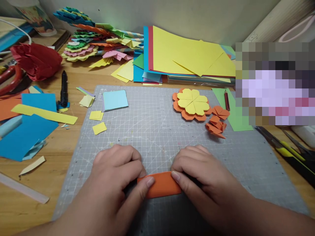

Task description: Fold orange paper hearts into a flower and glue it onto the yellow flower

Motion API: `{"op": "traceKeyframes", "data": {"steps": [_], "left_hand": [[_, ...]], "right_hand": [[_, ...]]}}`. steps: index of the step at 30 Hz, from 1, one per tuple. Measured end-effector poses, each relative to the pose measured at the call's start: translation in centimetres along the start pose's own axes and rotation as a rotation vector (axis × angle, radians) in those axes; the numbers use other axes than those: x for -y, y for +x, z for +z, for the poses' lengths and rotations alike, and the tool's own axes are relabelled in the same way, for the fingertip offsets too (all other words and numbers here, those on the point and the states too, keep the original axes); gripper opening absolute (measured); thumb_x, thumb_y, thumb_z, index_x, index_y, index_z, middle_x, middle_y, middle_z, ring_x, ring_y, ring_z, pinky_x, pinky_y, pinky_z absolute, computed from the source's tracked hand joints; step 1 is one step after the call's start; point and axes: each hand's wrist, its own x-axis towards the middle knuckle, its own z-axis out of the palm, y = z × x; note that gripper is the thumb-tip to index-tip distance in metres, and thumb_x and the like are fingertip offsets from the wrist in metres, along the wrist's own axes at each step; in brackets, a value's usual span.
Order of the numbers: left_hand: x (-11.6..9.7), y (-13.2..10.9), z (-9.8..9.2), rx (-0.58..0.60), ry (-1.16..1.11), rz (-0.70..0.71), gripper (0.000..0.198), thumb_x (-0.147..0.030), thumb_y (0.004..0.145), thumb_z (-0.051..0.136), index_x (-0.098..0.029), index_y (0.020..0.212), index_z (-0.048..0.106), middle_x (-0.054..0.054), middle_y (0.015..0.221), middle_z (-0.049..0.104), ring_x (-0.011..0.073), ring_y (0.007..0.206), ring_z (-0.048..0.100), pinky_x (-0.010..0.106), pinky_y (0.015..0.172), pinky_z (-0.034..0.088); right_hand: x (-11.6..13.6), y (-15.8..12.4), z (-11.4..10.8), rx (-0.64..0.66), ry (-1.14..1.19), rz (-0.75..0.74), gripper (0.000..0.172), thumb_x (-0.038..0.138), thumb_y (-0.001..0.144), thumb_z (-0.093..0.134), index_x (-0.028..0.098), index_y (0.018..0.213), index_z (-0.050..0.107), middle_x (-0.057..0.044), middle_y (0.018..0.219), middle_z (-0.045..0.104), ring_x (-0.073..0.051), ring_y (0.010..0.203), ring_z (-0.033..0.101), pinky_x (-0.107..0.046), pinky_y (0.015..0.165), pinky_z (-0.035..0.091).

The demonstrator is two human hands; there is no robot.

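Observation:
A folded strip of orange paper (pixel 163 186) is held low over the front middle of the grey cutting mat (pixel 137 131). At its left end, my left hand (pixel 118 177) pinches it with the thumb on top and the fingers curled behind. My right hand (pixel 199 173) grips the right end the same way, thumb near the top edge. Beyond my right hand lie small folded orange paper pieces (pixel 216 126). Behind them sits a paper flower with a yellow top (pixel 193 102) over orange petals.
Light blue paper (pixel 115 100) and small yellow squares (pixel 99 128) lie on the mat's left. Coloured sheets (pixel 187 52) are stacked behind. Blue scraps (pixel 27 137) and a black pen (pixel 64 88) are left; a green sheet (pixel 240 114) and a yellow-black cutter (pixel 290 154) right.

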Motion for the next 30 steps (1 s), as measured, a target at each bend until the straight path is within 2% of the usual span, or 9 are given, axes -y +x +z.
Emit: {"op": "traceKeyframes", "data": {"steps": [4,15,19,23,26,30], "left_hand": [[-0.2,-0.2,0.1,0.007,0.031,0.032,0.025,-0.024,0.090,0.046,-0.020,0.066,0.053,0.002,0.078,0.054,0.0205,0.076,0.049,0.036,0.066,0.039],[-0.1,0.2,0.0,-0.046,0.128,0.014,0.023,-0.022,0.088,0.045,-0.019,0.067,0.052,0.003,0.074,0.052,0.0204,0.072,0.048,0.038,0.065,0.039],[-0.1,-0.4,0.0,-0.108,0.178,0.087,0.013,-0.018,0.086,0.048,-0.021,0.085,0.060,0.003,0.082,0.055,0.0206,0.076,0.049,0.036,0.067,0.038],[-0.4,-1.0,0.2,-0.148,0.280,0.177,0.022,-0.020,0.085,0.048,-0.029,0.096,0.066,0.001,0.075,0.055,0.0210,0.073,0.047,0.036,0.065,0.034],[-0.7,-1.2,0.5,-0.136,0.332,0.186,0.024,-0.026,0.087,0.048,-0.030,0.098,0.068,0.001,0.075,0.056,0.0216,0.073,0.048,0.037,0.067,0.035],[-0.9,-1.2,0.8,-0.089,0.367,0.151,0.026,-0.024,0.089,0.046,-0.031,0.103,0.067,0.001,0.080,0.059,0.0225,0.077,0.051,0.039,0.071,0.036]], "right_hand": [[0.2,0.1,0.4,-0.032,-0.072,0.008,0.023,0.012,0.087,0.042,0.017,0.065,0.051,-0.003,0.075,0.049,-0.017,0.073,0.043,-0.035,0.066,0.032],[0.2,0.6,0.1,0.056,-0.076,0.076,0.023,0.009,0.085,0.046,0.016,0.063,0.048,-0.002,0.076,0.048,-0.017,0.075,0.042,-0.036,0.069,0.032],[0.3,0.7,0.2,0.062,-0.087,0.083,0.022,0.008,0.084,0.047,0.016,0.064,0.049,-0.002,0.076,0.048,-0.017,0.076,0.041,-0.036,0.069,0.032],[0.4,0.7,0.1,0.070,-0.102,0.077,0.023,0.008,0.085,0.045,0.016,0.064,0.049,-0.002,0.076,0.048,-0.017,0.075,0.041,-0.036,0.070,0.031],[0.4,0.8,0.1,0.061,-0.103,0.069,0.023,0.009,0.086,0.045,0.016,0.064,0.049,-0.002,0.076,0.049,-0.017,0.075,0.041,-0.037,0.070,0.032],[0.3,0.9,0.2,0.054,-0.113,0.056,0.023,0.009,0.086,0.046,0.016,0.063,0.049,-0.002,0.076,0.049,-0.017,0.075,0.042,-0.036,0.070,0.031]]}}
